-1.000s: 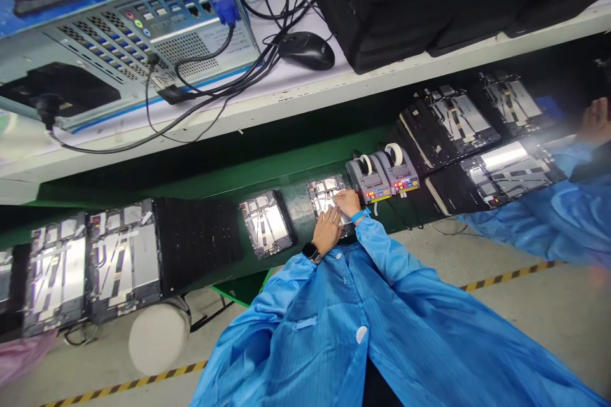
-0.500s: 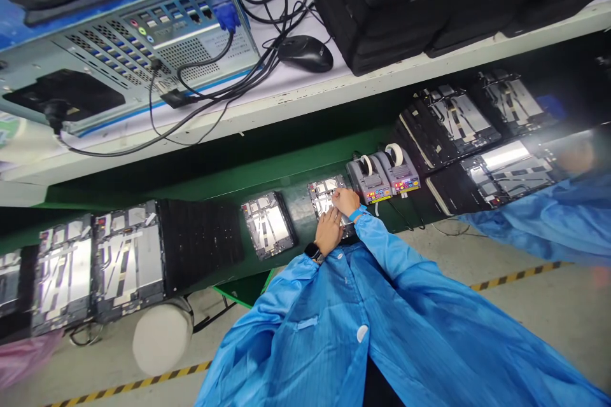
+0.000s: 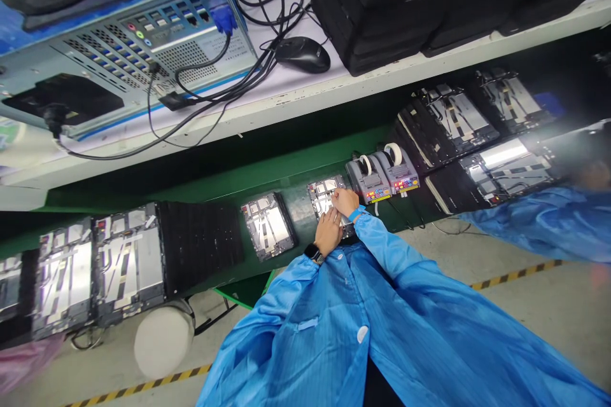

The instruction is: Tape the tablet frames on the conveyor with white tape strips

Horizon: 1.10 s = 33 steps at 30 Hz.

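Note:
Both my hands are on an opened tablet body (image 3: 321,193) with silver shielding that lies on the green conveyor belt (image 3: 286,172). My left hand (image 3: 328,232), with a black watch on the wrist, lies flat on the tablet's near half with its fingers stretched out. My right hand (image 3: 345,201), in a blue wrist strap, has its fingertips bunched together on the tablet's middle; what they pinch is too small to see. A second opened tablet (image 3: 267,224) lies just left of it on the belt.
Two tape dispensers (image 3: 382,175) stand right of my hands. Trays of opened tablets fill the belt at the left (image 3: 90,267) and right (image 3: 477,133). A co-worker's blue sleeve (image 3: 539,222) reaches in at the right. Above, a shelf (image 3: 296,92) holds a computer case (image 3: 143,44), cables and a mouse (image 3: 302,54).
My hands stay on the tablet, barely shifting. The co-worker's hand at the far right has dropped lower and blurred. The view has drifted slightly.

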Each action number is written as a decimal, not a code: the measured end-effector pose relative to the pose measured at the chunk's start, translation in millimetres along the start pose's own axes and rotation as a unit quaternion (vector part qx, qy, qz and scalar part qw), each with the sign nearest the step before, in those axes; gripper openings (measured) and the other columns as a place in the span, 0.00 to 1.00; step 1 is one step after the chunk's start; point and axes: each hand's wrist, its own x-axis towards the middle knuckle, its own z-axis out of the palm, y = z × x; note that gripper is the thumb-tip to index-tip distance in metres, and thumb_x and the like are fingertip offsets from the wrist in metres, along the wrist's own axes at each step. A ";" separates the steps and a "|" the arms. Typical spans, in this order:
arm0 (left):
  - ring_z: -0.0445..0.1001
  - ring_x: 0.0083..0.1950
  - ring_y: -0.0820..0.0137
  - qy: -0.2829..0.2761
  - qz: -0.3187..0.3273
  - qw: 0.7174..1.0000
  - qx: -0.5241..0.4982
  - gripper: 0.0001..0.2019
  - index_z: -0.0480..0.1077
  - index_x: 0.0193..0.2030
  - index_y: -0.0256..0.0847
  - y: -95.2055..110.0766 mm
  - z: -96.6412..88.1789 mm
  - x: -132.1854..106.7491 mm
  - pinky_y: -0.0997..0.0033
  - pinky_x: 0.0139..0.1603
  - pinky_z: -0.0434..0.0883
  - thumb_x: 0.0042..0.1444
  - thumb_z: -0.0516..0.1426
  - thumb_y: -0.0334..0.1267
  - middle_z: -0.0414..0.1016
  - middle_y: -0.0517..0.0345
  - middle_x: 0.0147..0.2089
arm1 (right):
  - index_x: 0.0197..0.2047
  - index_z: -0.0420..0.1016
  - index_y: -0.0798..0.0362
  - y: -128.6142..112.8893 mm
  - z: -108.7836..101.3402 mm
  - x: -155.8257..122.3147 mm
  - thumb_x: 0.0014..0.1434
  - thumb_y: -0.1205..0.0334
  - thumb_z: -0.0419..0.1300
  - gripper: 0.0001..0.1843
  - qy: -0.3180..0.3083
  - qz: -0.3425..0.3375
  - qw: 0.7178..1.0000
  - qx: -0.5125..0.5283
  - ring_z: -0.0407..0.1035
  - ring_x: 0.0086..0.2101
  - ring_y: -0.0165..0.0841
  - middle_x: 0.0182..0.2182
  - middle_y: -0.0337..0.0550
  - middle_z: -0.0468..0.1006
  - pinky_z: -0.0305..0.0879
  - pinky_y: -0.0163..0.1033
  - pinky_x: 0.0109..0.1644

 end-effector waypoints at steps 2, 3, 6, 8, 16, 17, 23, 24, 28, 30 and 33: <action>0.57 0.77 0.51 -0.002 -0.001 1.000 -0.004 0.30 0.58 0.74 0.34 -0.2 0.2 -0.5 0.45 0.75 0.57 0.65 0.53 0.36 0.61 0.38 0.74 | 0.47 0.83 0.52 1.3 -1.0 0.9 0.69 0.53 0.57 0.16 -0.002 0.003 1.000 -0.005 0.79 0.46 0.41 0.43 0.55 0.85 0.67 0.38 0.49; 0.57 0.77 0.51 -0.002 -0.002 1.000 -0.007 0.30 0.57 0.74 0.35 -0.4 -0.1 -0.7 0.45 0.75 0.57 0.65 0.53 0.36 0.61 0.39 0.75 | 0.47 0.83 0.53 2.5 -1.8 2.1 0.69 0.51 0.58 0.17 -0.005 0.009 1.000 -0.007 0.79 0.47 0.42 0.44 0.57 0.84 0.67 0.39 0.49; 0.56 0.77 0.51 0.003 0.000 1.000 -0.022 0.31 0.56 0.75 0.34 -2.1 -2.4 -0.6 0.46 0.75 0.58 0.66 0.53 0.37 0.59 0.40 0.76 | 0.47 0.83 0.56 7.0 -5.0 8.4 0.68 0.46 0.59 0.21 -0.010 0.036 0.999 -0.009 0.79 0.47 0.44 0.44 0.60 0.84 0.68 0.39 0.48; 0.55 0.78 0.52 0.018 -0.013 0.999 -0.033 0.31 0.55 0.75 0.35 -4.6 -5.0 1.2 0.47 0.75 0.58 0.67 0.52 0.39 0.57 0.40 0.77 | 0.46 0.83 0.56 10.0 -7.0 11.4 0.67 0.45 0.60 0.22 -0.008 0.048 0.999 -0.001 0.79 0.47 0.44 0.43 0.60 0.84 0.68 0.39 0.47; 0.48 0.80 0.52 0.065 -0.094 0.993 -0.026 0.31 0.54 0.76 0.35 -15.9 -9.1 7.9 0.41 0.78 0.51 0.69 0.50 0.41 0.52 0.40 0.79 | 0.38 0.79 0.52 68.7 7.2 -41.8 0.68 0.47 0.57 0.18 0.113 0.056 0.974 0.188 0.76 0.38 0.36 0.32 0.46 0.82 0.67 0.35 0.45; 0.48 0.81 0.53 0.066 -0.094 0.993 -0.027 0.30 0.54 0.76 0.35 -16.9 -8.9 7.1 0.41 0.78 0.50 0.69 0.50 0.41 0.52 0.41 0.79 | 0.37 0.77 0.52 85.8 10.1 -50.4 0.68 0.45 0.57 0.19 0.157 0.081 0.952 0.249 0.75 0.35 0.35 0.30 0.44 0.80 0.67 0.35 0.43; 0.47 0.81 0.52 0.067 -0.110 0.991 -0.032 0.30 0.53 0.77 0.38 -17.5 -11.6 3.0 0.37 0.77 0.49 0.69 0.48 0.41 0.50 0.41 0.80 | 0.34 0.68 0.50 190.1 5.7 -46.0 0.58 0.43 0.66 0.20 0.318 0.344 0.665 0.582 0.59 0.18 0.26 0.18 0.30 0.65 0.57 0.31 0.21; 0.47 0.81 0.52 0.066 -0.116 0.991 -0.029 0.30 0.53 0.77 0.38 -16.6 -12.7 2.9 0.36 0.77 0.49 0.69 0.49 0.41 0.50 0.41 0.80 | 0.33 0.66 0.50 201.2 3.3 -38.7 0.57 0.44 0.67 0.20 0.302 0.348 0.630 0.625 0.57 0.17 0.25 0.17 0.28 0.63 0.55 0.30 0.20; 0.48 0.80 0.52 0.058 -0.128 0.990 -0.020 0.30 0.55 0.76 0.40 -14.7 -16.0 2.8 0.34 0.77 0.49 0.69 0.49 0.42 0.51 0.41 0.80 | 0.32 0.65 0.51 222.0 0.5 -17.3 0.53 0.52 0.72 0.19 0.253 0.335 0.577 0.700 0.58 0.16 0.22 0.18 0.27 0.64 0.56 0.27 0.19; 0.48 0.80 0.52 0.057 -0.127 0.990 -0.021 0.29 0.55 0.76 0.42 -15.8 -16.2 2.7 0.35 0.77 0.48 0.69 0.50 0.42 0.51 0.42 0.79 | 0.33 0.66 0.51 224.1 3.6 -15.5 0.53 0.55 0.72 0.17 0.250 0.335 0.577 0.702 0.58 0.16 0.22 0.17 0.26 0.63 0.56 0.27 0.19; 0.48 0.80 0.53 0.061 -0.122 0.990 -0.030 0.29 0.56 0.75 0.43 -18.6 -14.7 2.5 0.36 0.77 0.48 0.69 0.51 0.42 0.52 0.43 0.79 | 0.33 0.65 0.51 225.6 10.5 -19.0 0.56 0.56 0.69 0.16 0.250 0.339 0.574 0.702 0.58 0.16 0.22 0.17 0.26 0.63 0.56 0.27 0.18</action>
